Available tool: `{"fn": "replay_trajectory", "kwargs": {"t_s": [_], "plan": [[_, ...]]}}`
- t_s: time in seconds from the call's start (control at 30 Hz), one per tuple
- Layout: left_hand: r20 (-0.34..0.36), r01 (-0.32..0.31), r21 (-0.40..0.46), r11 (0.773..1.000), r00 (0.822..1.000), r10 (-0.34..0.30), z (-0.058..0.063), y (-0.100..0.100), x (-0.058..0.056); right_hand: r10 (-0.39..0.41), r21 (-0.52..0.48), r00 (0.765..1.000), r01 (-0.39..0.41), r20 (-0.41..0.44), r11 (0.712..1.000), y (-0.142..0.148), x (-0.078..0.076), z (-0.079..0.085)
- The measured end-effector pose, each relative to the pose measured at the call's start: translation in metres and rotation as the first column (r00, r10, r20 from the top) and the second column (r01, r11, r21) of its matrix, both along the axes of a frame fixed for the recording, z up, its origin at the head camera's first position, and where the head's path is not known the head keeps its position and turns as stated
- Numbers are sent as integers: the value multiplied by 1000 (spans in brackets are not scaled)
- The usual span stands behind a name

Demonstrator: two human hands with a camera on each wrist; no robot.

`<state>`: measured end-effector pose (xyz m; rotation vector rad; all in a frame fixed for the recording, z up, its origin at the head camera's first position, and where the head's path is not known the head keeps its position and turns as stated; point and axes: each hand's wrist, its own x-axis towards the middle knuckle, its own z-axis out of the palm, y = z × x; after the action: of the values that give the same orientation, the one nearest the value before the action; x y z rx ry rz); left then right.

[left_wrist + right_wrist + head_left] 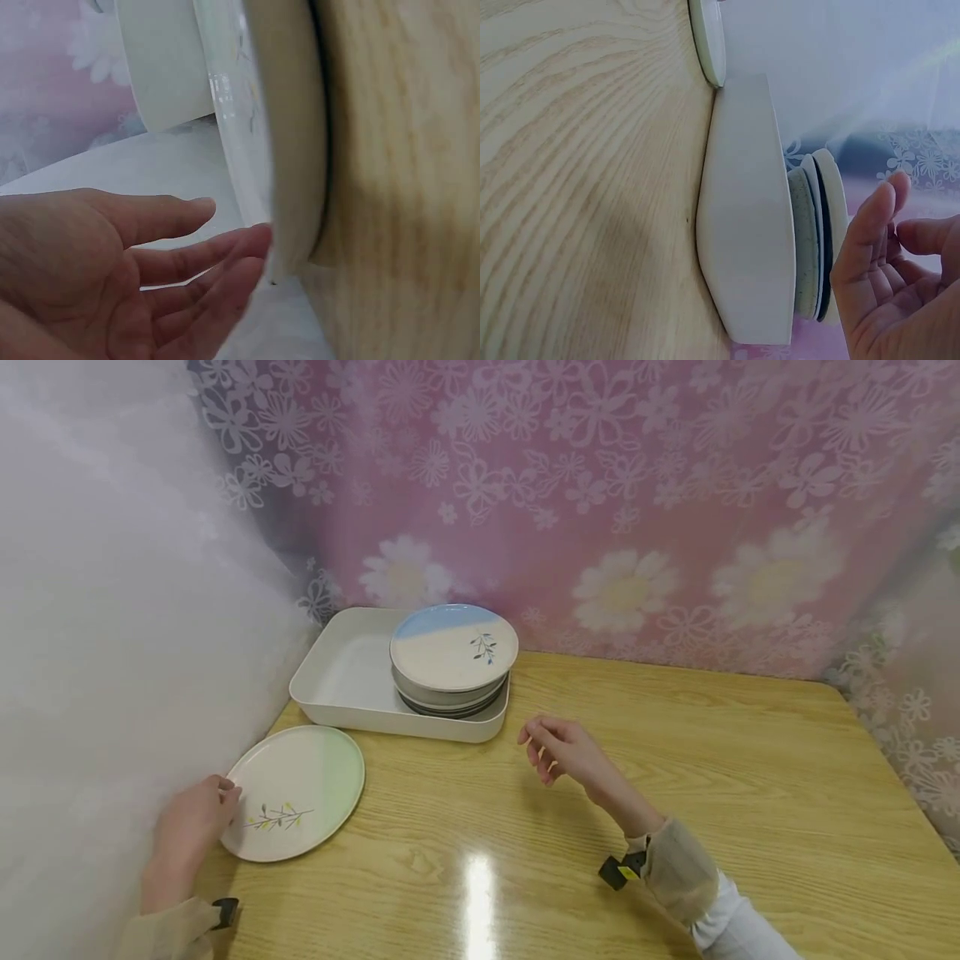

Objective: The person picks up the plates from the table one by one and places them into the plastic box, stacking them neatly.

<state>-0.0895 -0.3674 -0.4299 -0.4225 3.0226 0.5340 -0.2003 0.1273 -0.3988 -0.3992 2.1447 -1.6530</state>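
Observation:
A round plate (300, 777) with a pale green band and a yellow-flowered sprig lies on the table at the left. At its left rim is my left hand (191, 827); in the left wrist view the fingertips (255, 241) reach the plate's edge while the thumb stands apart from it. My right hand (566, 752) hovers over the table with loosely bent fingers and holds nothing. To its left, a stack of dishes topped by a blue and white plate (450, 652) rests in the right part of a white rectangular bin (390, 720).
The wooden table (712, 760) extends to the right. A flowered pink curtain (600, 510) hangs behind it, and a white sheet (112, 610) hangs close along the left side, beside my left hand.

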Motion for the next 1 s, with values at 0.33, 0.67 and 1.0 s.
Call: {"fn": "replay_trajectory", "kwargs": {"t_s": [0.33, 0.67, 1.0], "plan": [[-69, -128, -62, 990, 990, 123, -9, -4, 14, 15, 2, 1000, -15, 6, 1000, -1, 4, -10], [59, -56, 43, 998, 997, 53, -16, -20, 10, 22, 11, 1000, -22, -1, 1000, -1, 5, -13], [91, -17, 90, 996, 996, 9, -16, -27, 9, 29, 9, 1000, -29, -9, 1000, 0, 4, -14]]}}
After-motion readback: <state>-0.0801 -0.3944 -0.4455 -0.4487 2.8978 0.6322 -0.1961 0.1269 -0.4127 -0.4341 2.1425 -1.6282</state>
